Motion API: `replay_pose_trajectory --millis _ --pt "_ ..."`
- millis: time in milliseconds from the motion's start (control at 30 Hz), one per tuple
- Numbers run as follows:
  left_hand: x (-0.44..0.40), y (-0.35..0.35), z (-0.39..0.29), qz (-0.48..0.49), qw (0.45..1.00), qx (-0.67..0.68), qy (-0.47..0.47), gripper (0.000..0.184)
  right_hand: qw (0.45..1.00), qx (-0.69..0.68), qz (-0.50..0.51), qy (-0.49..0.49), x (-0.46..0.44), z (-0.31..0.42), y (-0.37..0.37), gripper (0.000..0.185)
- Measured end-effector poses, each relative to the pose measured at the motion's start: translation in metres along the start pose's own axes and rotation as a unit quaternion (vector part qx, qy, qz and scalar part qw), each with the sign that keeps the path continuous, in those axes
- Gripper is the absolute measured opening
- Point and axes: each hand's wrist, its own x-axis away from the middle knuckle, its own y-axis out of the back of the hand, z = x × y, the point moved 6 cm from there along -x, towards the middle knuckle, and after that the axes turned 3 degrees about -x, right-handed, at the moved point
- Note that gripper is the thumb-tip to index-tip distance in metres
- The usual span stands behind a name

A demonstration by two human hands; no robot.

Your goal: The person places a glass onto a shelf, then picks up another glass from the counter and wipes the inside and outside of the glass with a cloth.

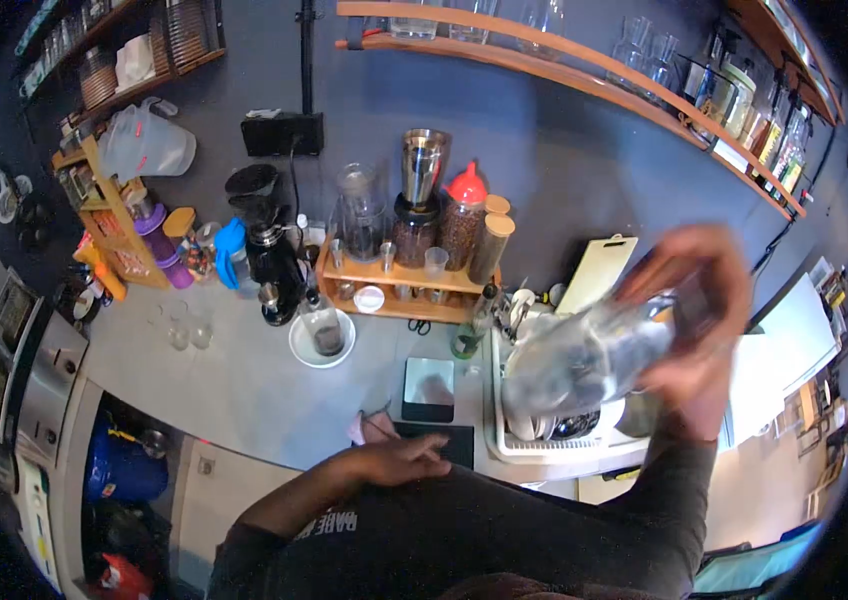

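On the table (144,370) before you, a glass bottle (324,332) stands in a white bowl (299,346). Right of it, near a pink cloth (375,427), your left hand (399,462) has its fingers loosely extended over the table's front edge. Farther right, a clear container (574,368), motion-blurred, is tilted above the white dish rack (544,452), its end gripped by your right hand's (699,325) curled fingers.
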Motion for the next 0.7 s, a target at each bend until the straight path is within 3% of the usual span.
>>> replay_pose_trajectory --millis 67,167,200,233,267,333,367,400,500,533,600,633,667,700 --pt "-0.003 -0.001 0.034 0.010 0.997 -0.020 0.073 0.088 0.984 0.071 -0.109 0.122 -0.035 0.035 0.034 0.088" --pt "-0.003 0.002 0.086 -0.044 0.998 0.007 -0.048 0.079 0.969 0.106 -0.135 0.179 -0.105 0.062 0.109 0.078" --pt "-0.007 0.001 0.102 -0.049 0.998 0.038 -0.010 0.077 0.963 0.118 -0.142 0.194 -0.127 0.070 0.135 0.075" --pt "-0.011 0.000 0.116 -0.055 0.996 0.071 0.029 0.075 0.931 0.222 -0.192 0.219 -0.149 0.087 0.161 0.081" --pt "-0.012 -0.002 0.130 -0.062 0.990 0.106 0.069 0.073 0.916 0.224 -0.206 0.262 -0.160 0.097 0.140 0.068" --pt "-0.006 0.004 0.121 -0.094 0.989 0.103 0.053 0.070 0.879 0.232 -0.235 0.345 -0.182 0.117 0.096 0.043" --pt "0.008 0.005 0.094 -0.093 0.986 0.123 0.067 0.069 0.926 0.147 -0.134 0.321 -0.200 0.113 0.108 0.040" --pt "0.015 0.007 0.081 -0.093 0.982 0.143 0.080 0.069 0.917 0.190 -0.163 0.310 -0.219 0.110 0.115 0.040" --pt "-0.019 0.002 0.150 -0.131 0.973 0.186 0.044 0.066 0.911 0.274 -0.199 0.236 -0.249 0.093 0.117 0.044" --pt "-0.019 -0.003 0.152 -0.110 0.962 0.240 0.074 0.066 0.912 0.294 -0.202 0.204 -0.257 0.084 0.117 0.046" --pt "-0.020 -0.017 0.151 -0.066 0.927 0.345 0.134 0.067 0.843 0.435 -0.206 0.241 -0.281 0.061 0.135 0.049" --pt "-0.022 -0.020 0.158 -0.056 0.917 0.367 0.144 0.067 0.862 0.413 -0.196 0.220 -0.293 0.043 0.142 0.046" --pt "-0.025 -0.023 0.166 -0.053 0.915 0.373 0.146 0.068 0.874 0.353 -0.165 0.290 -0.300 0.024 0.146 0.049" --pt "-0.029 -0.024 0.176 -0.055 0.916 0.371 0.145 0.068 0.858 0.425 -0.185 0.222 -0.297 0.021 0.140 0.053"
